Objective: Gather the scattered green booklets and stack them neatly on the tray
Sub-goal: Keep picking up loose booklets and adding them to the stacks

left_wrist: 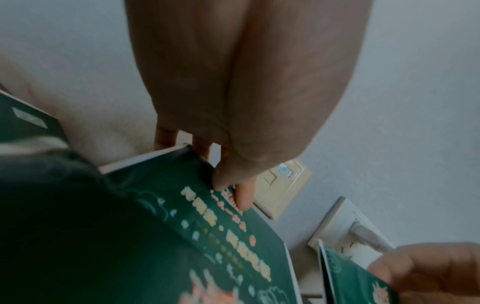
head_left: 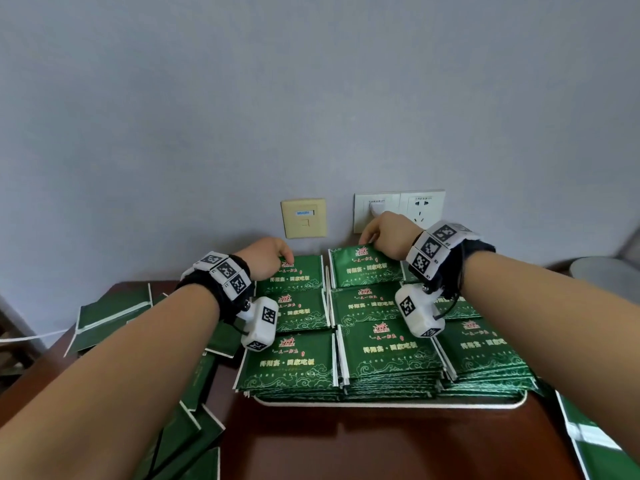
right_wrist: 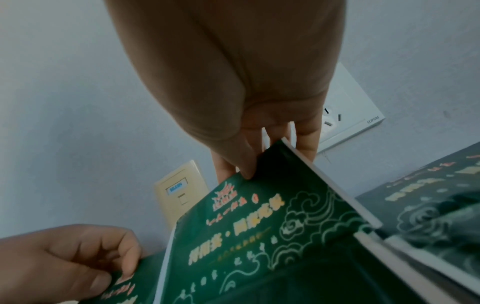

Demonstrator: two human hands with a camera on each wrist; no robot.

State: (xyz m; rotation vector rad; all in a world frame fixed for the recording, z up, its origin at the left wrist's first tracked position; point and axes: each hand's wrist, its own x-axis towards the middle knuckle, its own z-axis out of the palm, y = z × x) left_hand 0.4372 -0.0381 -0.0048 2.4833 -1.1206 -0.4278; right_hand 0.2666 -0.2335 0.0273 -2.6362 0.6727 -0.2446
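Green booklets with gold print lie in neat stacks filling a white tray (head_left: 381, 404). My left hand (head_left: 275, 259) pinches the far edge of the top booklet (head_left: 294, 280) on the far-left stack. In the left wrist view its thumb (left_wrist: 228, 176) lies on the cover (left_wrist: 207, 226), with the fingers behind the edge. My right hand (head_left: 379, 233) pinches the far edge of the top booklet (head_left: 363, 271) on the far-middle stack. Its thumb (right_wrist: 244, 162) rests on that cover (right_wrist: 259, 216). Loose booklets lie left of the tray (head_left: 110, 317), at the front left (head_left: 187, 434) and at the right (head_left: 595, 445).
The tray sits on a dark wooden table (head_left: 346, 445) against a grey wall. Just behind the stacks are a beige wall plate (head_left: 304, 218) and a white double socket (head_left: 420, 206) with a plug in it (head_left: 377, 207). A white round object (head_left: 602, 271) stands far right.
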